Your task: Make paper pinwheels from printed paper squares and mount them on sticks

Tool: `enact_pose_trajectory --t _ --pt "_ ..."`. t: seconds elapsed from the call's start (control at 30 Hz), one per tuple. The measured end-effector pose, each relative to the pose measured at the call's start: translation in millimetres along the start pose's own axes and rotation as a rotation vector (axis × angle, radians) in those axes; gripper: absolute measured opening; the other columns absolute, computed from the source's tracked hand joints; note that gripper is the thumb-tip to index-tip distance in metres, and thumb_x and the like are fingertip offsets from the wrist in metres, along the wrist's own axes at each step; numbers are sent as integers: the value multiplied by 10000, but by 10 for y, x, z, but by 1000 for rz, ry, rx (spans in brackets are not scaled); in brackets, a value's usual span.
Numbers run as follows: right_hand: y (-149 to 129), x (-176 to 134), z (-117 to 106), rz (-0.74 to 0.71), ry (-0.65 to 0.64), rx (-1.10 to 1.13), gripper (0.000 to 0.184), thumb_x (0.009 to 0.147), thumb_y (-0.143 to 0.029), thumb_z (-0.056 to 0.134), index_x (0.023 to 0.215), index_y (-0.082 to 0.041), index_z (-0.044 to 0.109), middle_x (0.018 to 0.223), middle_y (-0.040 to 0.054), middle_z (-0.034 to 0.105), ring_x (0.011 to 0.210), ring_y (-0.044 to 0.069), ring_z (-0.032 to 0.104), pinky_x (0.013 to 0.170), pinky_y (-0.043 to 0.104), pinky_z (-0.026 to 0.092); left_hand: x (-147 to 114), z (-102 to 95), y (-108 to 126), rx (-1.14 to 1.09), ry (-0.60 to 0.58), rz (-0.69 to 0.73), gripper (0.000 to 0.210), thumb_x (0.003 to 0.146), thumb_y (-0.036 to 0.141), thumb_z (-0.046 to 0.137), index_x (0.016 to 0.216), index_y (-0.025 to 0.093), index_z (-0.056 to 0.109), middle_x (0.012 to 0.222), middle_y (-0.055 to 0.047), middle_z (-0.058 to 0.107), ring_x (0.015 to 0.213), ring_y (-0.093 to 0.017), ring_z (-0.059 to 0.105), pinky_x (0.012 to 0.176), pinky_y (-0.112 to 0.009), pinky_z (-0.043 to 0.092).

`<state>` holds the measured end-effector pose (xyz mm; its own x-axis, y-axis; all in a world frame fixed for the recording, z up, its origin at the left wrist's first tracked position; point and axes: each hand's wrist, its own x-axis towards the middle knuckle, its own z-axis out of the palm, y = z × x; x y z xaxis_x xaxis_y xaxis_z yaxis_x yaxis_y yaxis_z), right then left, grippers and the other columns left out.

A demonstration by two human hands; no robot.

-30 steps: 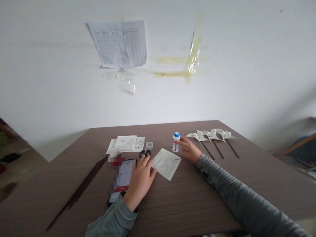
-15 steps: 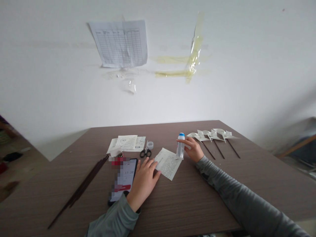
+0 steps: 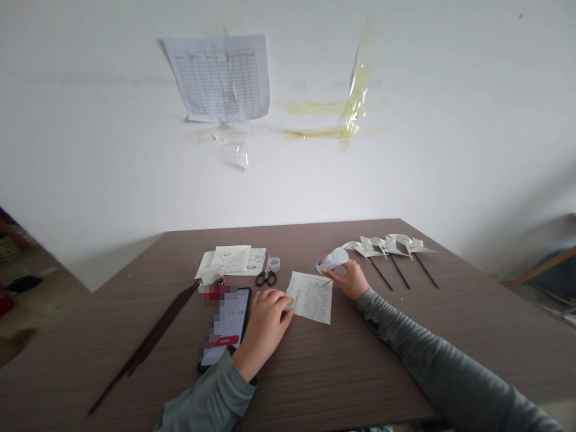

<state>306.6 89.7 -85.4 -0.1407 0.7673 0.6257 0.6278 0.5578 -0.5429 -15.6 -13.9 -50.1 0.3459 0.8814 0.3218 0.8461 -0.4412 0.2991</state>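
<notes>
My right hand (image 3: 353,281) is wrapped round a small whitish glue bottle (image 3: 335,260). The bottle is tipped over, its blue end pointing down and left, beside the upper right corner of a square of printed paper (image 3: 314,298). A short dark line shows on the paper near that corner. At the paper's left edge, my left hand (image 3: 266,321) has its fingers bent, with the edge apparently pinched between thumb and fingers. Its fingertips are partly hidden. Under the left wrist and beside it lies a phone (image 3: 231,324).
Black-handled scissors (image 3: 265,278) and a small clear round tub (image 3: 274,264) lie beyond my left hand, near stacked printed papers (image 3: 231,260). Dark sticks (image 3: 155,333) lie at the left. Three paper pinwheels (image 3: 382,246) on sticks rest at the right. A wall (image 3: 270,192) stands behind the table.
The glue bottle has gone from upright to tilted, its blue end now low and left. The paper has turned slightly and its corner shifted. My left fingers have curled in from lying flatter.
</notes>
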Motion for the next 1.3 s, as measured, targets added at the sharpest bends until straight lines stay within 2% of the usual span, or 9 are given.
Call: enact_pose_trajectory --t 0.1,0.23,0.47,0.67,0.93,1.1,1.3 --pt "-98 -16 53 49 13 16 305 1071 -574 1007 980 -294 928 1006 115 959 1008 412 916 1087 615 762 18 -22 10 -19 -17 -11 318 1110 127 827 1321 274 1014 1395 -122 972 1404 -385 870 1320 -609 682" --pt "-195 -37 117 21 -70 -16 325 1043 -558 1031 917 -295 890 961 90 935 997 386 897 1115 602 740 31 -17 2 -26 -31 -21 315 1114 143 821 1339 257 1011 1439 -135 970 1434 -390 868 1346 -616 678" --pt "-262 -37 198 -55 -121 -49 427 1024 -527 1070 799 -289 795 904 69 871 958 337 866 1157 580 711 23 54 -6 -17 -8 -26 400 1107 153 813 1434 286 1001 1592 -126 958 1550 -408 832 1397 -651 651" --pt "-278 -37 211 -75 -150 -33 458 1047 -581 1045 802 -287 793 995 74 872 1034 342 865 1214 633 683 21 81 17 26 -12 -58 399 1122 166 825 1444 308 1011 1638 -114 945 1612 -423 807 1406 -661 638" --pt "-308 -22 203 -60 -169 -16 442 1006 -514 1097 793 -288 783 987 70 852 1069 358 852 1264 653 652 23 43 46 8 -20 -71 402 1115 149 835 1437 305 1018 1624 -120 951 1597 -435 821 1390 -676 645" --pt "-320 -23 207 -101 -171 -5 479 1037 -576 1058 785 -294 763 933 58 818 1037 342 821 1259 668 653 23 2 82 22 -37 -78 399 1129 153 816 1440 302 1016 1635 -114 946 1600 -441 819 1401 -696 633" --pt "-328 -19 214 -111 -178 -4 449 1039 -551 1056 806 -289 776 946 58 814 1045 341 816 1252 668 650 22 -1 77 19 -15 -66 388 1125 160 807 1396 329 1028 1595 -94 965 1562 -424 826 1386 -659 635"
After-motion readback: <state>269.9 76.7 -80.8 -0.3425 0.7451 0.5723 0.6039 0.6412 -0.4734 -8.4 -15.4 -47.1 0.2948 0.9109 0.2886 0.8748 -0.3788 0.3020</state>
